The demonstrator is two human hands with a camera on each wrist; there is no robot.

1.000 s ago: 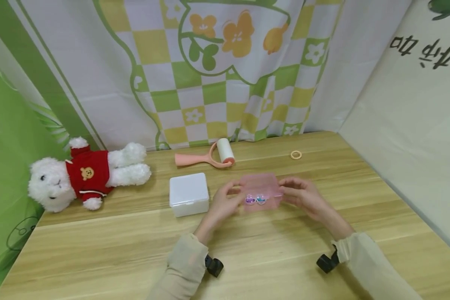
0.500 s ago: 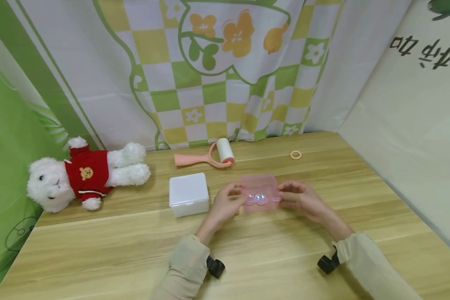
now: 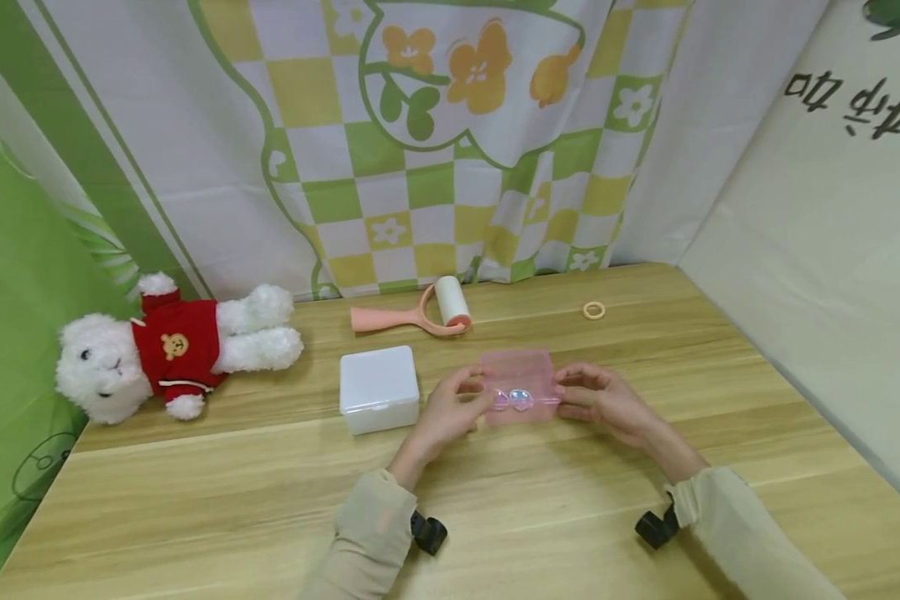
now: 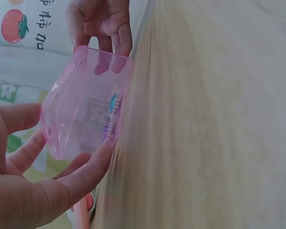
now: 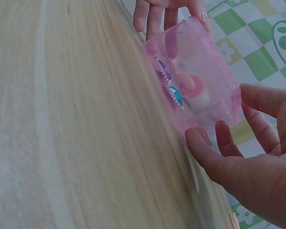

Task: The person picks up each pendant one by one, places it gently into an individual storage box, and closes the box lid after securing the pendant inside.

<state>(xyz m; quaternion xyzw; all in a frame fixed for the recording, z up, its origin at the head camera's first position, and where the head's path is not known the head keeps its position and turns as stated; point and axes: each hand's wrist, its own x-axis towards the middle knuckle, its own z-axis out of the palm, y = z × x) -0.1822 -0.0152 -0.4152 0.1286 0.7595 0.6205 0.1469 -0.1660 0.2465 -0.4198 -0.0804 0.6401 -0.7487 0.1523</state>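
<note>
A see-through pink plastic box is held between both hands just over the wooden table, or touching it; which one I cannot tell. Inside lie two jewelled pieces, purple and teal with beaded edges, their exact kind unclear. The left hand grips the box's left end, thumb on the near side. At the opposite end, the right hand holds on with thumb and fingers. Seen from the left wrist, the box looks closed. In the right wrist view the jewelled pieces rest along the box's near, lower side.
Left of the hands stands a white lidded box. Behind it lies a lint roller with a pink handle. A small tan ring sits at the back right. A white plush toy in red lies far left, before a curtain.
The right hand and the pink box have come down very slightly. The jewelled pieces now glint paler, and the left thumb covers more of the left one.
</note>
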